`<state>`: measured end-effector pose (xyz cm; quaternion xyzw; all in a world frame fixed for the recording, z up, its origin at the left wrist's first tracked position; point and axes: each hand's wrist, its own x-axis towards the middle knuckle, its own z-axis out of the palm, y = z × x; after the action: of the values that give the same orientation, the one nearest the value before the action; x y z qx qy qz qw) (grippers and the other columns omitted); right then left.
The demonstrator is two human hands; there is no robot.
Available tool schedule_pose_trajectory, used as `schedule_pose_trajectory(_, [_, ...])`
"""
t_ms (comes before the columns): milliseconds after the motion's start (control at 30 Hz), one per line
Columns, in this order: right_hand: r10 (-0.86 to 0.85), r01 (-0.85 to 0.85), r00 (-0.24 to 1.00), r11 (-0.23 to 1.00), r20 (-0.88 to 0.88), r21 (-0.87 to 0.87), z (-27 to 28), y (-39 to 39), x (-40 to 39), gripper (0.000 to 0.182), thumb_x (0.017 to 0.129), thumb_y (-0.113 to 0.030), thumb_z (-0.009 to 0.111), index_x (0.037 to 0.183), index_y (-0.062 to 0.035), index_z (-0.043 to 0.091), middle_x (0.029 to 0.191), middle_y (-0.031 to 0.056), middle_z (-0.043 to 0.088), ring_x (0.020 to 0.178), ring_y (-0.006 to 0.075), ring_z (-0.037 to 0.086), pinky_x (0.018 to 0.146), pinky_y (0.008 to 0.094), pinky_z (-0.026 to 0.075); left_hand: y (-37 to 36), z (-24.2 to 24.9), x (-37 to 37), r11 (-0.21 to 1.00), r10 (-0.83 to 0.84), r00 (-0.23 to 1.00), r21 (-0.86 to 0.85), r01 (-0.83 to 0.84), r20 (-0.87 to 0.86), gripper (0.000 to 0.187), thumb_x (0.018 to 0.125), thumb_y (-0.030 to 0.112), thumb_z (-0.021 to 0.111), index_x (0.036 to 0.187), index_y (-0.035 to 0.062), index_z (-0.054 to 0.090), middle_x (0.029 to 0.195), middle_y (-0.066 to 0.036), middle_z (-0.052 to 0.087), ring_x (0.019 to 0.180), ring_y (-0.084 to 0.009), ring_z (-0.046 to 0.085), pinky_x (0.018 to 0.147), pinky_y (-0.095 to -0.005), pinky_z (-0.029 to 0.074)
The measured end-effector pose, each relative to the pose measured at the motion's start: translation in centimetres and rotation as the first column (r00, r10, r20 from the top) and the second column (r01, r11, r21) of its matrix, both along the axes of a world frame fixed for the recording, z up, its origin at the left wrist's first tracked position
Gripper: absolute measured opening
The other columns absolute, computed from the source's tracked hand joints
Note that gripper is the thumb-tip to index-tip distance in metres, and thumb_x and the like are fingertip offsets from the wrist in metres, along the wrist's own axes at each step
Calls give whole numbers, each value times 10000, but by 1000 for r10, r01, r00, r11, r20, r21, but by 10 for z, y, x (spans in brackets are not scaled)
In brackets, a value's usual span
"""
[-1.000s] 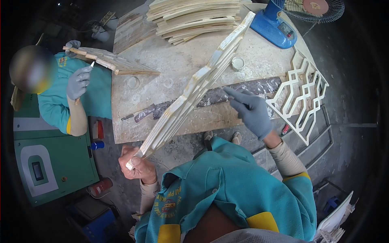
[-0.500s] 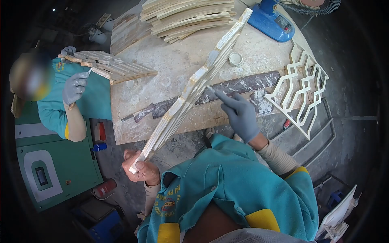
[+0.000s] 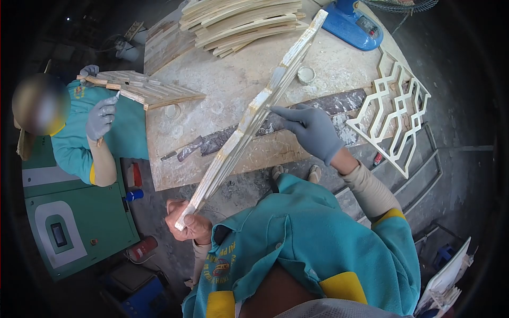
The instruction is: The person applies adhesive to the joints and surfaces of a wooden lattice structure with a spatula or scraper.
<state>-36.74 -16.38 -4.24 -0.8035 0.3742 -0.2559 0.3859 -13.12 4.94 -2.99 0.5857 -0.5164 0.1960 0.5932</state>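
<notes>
A pale wooden lattice panel (image 3: 249, 119) is seen nearly edge-on, slanting from lower left to upper right, with whitish patches along its edge. My bare left hand (image 3: 188, 220) is closed around its lower end. In a grey glove, my right hand (image 3: 314, 132) stretches its index finger to the panel's side near the middle, where the fingertip appears to touch. Its other fingers are partly bent, and I see no tool in it. Just beyond the panel, a small round tub of white paste (image 3: 306, 74) stands on the worktable (image 3: 238, 79).
A co-worker's gloved hand (image 3: 101, 116) is beside another lattice panel (image 3: 143, 87) at left. Stacked curved wooden pieces (image 3: 244, 24) and a blue device (image 3: 352, 26) stand at the back. An openwork panel (image 3: 395, 114) leans at the table's right edge. A dark strip (image 3: 328, 106) crosses the table.
My right index finger has come left onto the panel's side from slightly away. The panel's lower end and my left hand have shifted slightly right.
</notes>
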Motion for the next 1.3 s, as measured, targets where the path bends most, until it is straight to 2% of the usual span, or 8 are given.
schedule_pose_trajectory(167, [156, -156, 988, 988, -2, -5, 10, 10, -8, 439, 882, -101, 669, 1303, -226, 677, 711, 129, 587, 673, 223, 593, 709, 357, 497, -3, 1, 1, 1000, 9, 999, -12, -10, -45, 444, 1013, 391, 571, 890, -35, 545, 669, -101, 520, 623, -194, 454, 593, -356, 354])
schedule_pose_trajectory(267, [191, -169, 978, 962, -84, 216, 4, 19, -15, 447, 886, -101, 661, 1313, -233, 670, 737, 123, 579, 666, 224, 568, 705, 351, 492, -8, 1, 6, 999, 21, 998, -30, -23, -61, 432, 1018, 375, 568, 883, -36, 551, 685, -99, 534, 642, -181, 443, 623, -348, 348])
schedule_pose_trajectory(433, [-53, 51, 998, 997, 36, 61, -22, 34, -1, 398, 881, -113, 636, 1244, -262, 704, 827, 147, 612, 765, 334, 634, 690, 441, 510, -11, 2, 9, 999, 12, 997, -48, -15, -81, 425, 1016, 371, 576, 883, -32, 561, 697, -104, 548, 650, -173, 461, 639, -350, 349])
schedule_pose_trajectory(867, [-203, 151, 949, 964, -241, -217, -23, 30, -14, 415, 901, -142, 632, 1281, -307, 666, 926, 98, 610, 714, 301, 657, 608, 423, 526, -23, 29, 14, 992, 124, 980, 32, -120, -158, 411, 1026, 354, 563, 938, -46, 602, 540, -35, 476, 515, -106, 417, 631, -327, 396])
schedule_pose_trajectory(967, [-214, 166, 917, 972, -336, -168, -43, 22, -18, 398, 909, -186, 629, 1285, -312, 666, 961, 102, 648, 747, 307, 665, 641, 423, 530, -31, 37, 14, 991, 132, 991, 40, -131, -35, 464, 1064, 386, 480, 870, -21, 588, 588, -70, 550, 501, -101, 452, 561, -256, 416])
schedule_pose_trajectory(1100, [-152, 148, 984, 988, -89, -48, -71, 8, -8, 368, 923, -225, 621, 1275, -323, 675, 935, 124, 669, 814, 329, 664, 713, 445, 526, -36, 31, 15, 1000, 2, 1000, -15, -2, -17, 465, 1058, 385, 483, 852, -20, 582, 537, -58, 515, 499, -106, 448, 627, -309, 453])
schedule_pose_trajectory(1167, [-146, 146, 988, 989, -41, -4, -78, 5, 4, 363, 928, -227, 618, 1272, -329, 677, 924, 132, 670, 833, 335, 662, 735, 454, 523, -36, 22, 15, 994, 1, 999, -105, -5, -41, 386, 1027, 313, 539, 852, -30, 570, 483, -22, 402, 501, -124, 385, 579, -324, 326])
schedule_pose_trajectory(1300, [-213, 229, 949, 973, -232, 44, -80, 1, 26, 337, 932, -227, 613, 1248, -309, 694, 957, 160, 685, 874, 355, 660, 759, 452, 529, -30, 12, 13, 993, 11, 998, -113, -17, -58, 366, 1021, 288, 537, 860, -39, 564, 485, -23, 394, 496, -135, 383, 579, -334, 332])
